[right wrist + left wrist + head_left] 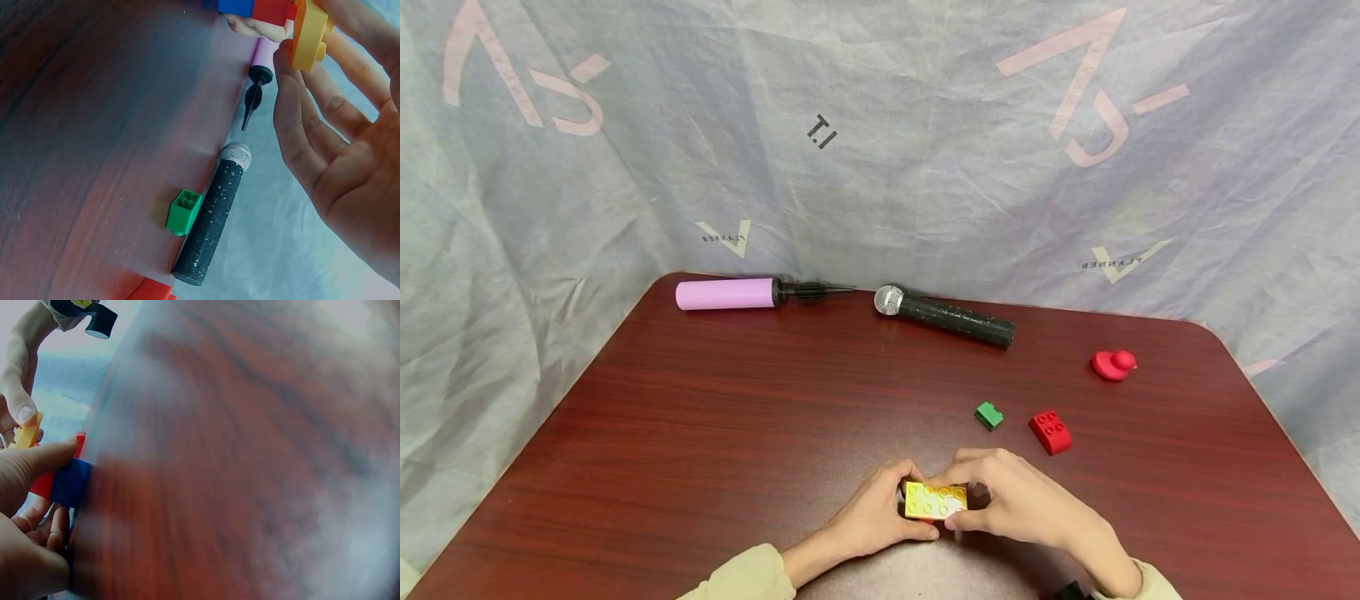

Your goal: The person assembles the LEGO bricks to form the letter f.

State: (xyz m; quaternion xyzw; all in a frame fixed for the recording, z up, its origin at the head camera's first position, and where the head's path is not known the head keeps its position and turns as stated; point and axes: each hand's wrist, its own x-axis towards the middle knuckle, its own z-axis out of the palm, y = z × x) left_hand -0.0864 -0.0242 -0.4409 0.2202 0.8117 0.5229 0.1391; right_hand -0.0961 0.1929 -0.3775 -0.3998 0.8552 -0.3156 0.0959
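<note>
Near the table's front edge, my right hand pinches a yellow toy brick between thumb and fingers, its studs facing up in the head view. Opposite it, my left hand grips a red brick and a blue brick that sit against each other. The yellow brick lies right over the red one's studded side; whether the two are fully joined I cannot tell. From above, the yellow brick hides most of the red and all of the blue.
Beyond my right hand lie a green brick and a red curved brick. A red toy duck is farther right. Along the back are a black microphone and a purple hand pump, before a grey cloth.
</note>
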